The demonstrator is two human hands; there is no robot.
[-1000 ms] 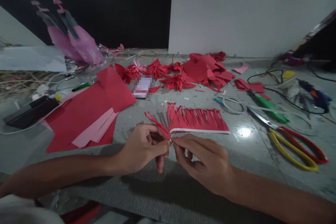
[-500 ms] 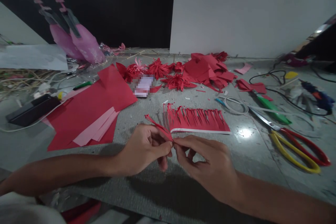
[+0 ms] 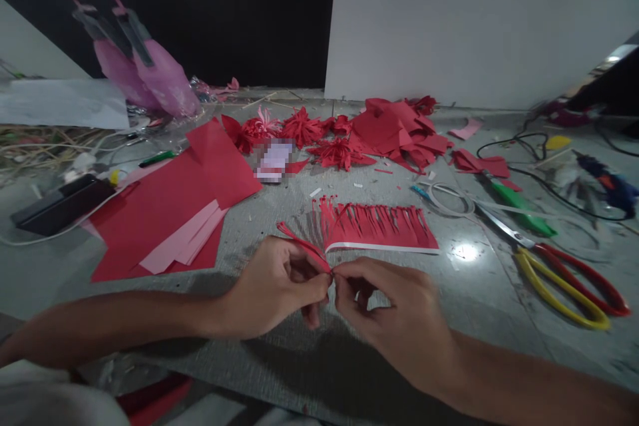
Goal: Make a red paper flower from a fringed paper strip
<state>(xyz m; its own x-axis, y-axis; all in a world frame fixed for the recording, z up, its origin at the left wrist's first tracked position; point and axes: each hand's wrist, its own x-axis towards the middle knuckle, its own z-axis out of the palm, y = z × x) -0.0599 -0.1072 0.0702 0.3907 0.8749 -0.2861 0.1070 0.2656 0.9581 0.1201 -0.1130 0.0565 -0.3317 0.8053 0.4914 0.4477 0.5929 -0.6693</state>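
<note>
A red fringed paper strip [image 3: 379,229] with a white lower edge lies on the grey table [image 3: 319,359] in front of me. My left hand [image 3: 274,286] and my right hand [image 3: 394,313] meet at the strip's left end. Both pinch that end between thumb and fingers, where the paper is rolled tight. A few red fringe tips stick out up and left of my left thumb.
Red and pink paper sheets [image 3: 170,206] lie to the left. Finished red paper flowers [image 3: 304,130] and red scraps [image 3: 399,130] sit behind. Yellow-and-red scissors [image 3: 564,273], a green-handled tool [image 3: 519,206], a glue gun [image 3: 606,183] and cables are on the right. A black device [image 3: 60,203] lies far left.
Both hands have stayed pinched on the strip's left end and shifted slightly lower and right. The fringe at that end has bunched a little closer.
</note>
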